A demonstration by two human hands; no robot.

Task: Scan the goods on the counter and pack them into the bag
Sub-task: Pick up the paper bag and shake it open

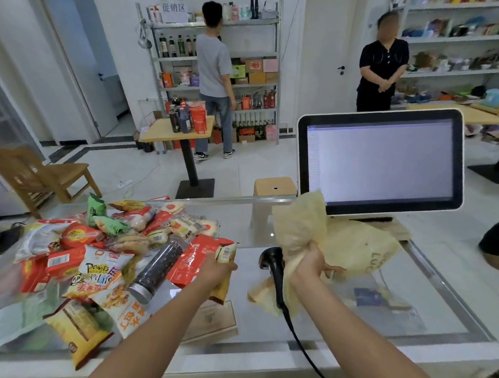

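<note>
My left hand (217, 270) grips a small yellow snack packet (225, 253), its barcode label facing up, just right of the goods pile. My right hand (311, 261) clutches the bunched rim of a pale yellow plastic bag (353, 243), lifted above the glass counter (337, 313) in front of the monitor. A black handheld barcode scanner (274, 264) stands between my two hands, its cable trailing toward me. The pile of goods (96, 252) covers the counter's left side: red pouches, printed snack bags, a dark cylindrical bottle (157, 268) with a metal cap.
A white-framed monitor (381, 159) stands at the counter's back right. Beyond the counter are a wooden stool (275, 186), a small table with bottles (178, 127), a wooden chair (36, 174) and shelving. Two people stand near the shelves; another person's leg is at the right edge.
</note>
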